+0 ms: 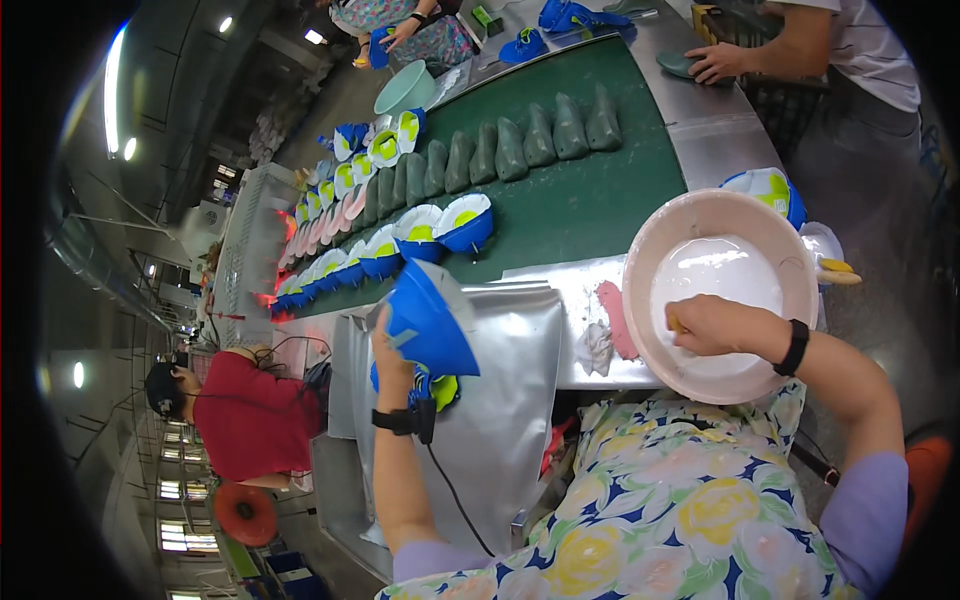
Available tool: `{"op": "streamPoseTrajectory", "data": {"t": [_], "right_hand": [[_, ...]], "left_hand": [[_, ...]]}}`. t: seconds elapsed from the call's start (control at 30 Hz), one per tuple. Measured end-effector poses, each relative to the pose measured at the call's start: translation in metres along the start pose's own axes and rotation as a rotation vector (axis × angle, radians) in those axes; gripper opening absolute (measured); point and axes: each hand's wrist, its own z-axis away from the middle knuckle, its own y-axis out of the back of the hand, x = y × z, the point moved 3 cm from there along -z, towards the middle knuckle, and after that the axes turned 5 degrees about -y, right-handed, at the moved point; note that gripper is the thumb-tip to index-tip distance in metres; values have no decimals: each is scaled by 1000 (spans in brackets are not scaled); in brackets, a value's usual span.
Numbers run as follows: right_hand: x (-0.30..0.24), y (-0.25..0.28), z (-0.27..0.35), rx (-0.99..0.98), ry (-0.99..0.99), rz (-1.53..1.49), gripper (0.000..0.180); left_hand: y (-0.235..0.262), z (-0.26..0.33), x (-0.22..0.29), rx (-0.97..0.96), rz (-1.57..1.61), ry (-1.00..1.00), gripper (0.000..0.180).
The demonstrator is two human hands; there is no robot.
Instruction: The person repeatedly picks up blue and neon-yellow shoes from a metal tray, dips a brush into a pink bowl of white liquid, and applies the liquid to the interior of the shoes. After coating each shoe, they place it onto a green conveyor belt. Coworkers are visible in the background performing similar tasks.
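Presently, the blue shoe upper with whitish edge (430,322) is grasped by the left hand (390,358), left of the round pale-pink plastic basin (654,244), this edge seemingly turned toward it. Above the white liquid (722,268) in the basin, the right hand (715,324) is clenched around a yellowish thing (677,325), mostly hidden; the liquid is placed near, probably for easy reach. Beyond the basin, leftward, dark-green foot-shaped forms (511,152) lie in a row on the green belt (610,200), perhaps for keeping order.

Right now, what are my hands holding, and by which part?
Left hand: blue shoe upper, by its left side. Right hand: something yellowish, mostly hidden; which part, I can't tell.
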Motion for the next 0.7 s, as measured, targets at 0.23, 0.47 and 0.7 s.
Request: {"op": "streamPoseTrajectory", "data": {"t": [0.23,0.47,0.7], "right_hand": [[45,64,65,325,-99,56,15],[18,124,88,679,271,-277,21],[26,124,97,809,61,-356,26]], "left_hand": [[-90,-37,69,-329,673,131,35],[-204,-63,143,-556,935,175,36],[-258,-67,175,-527,1065,215,36]]}}
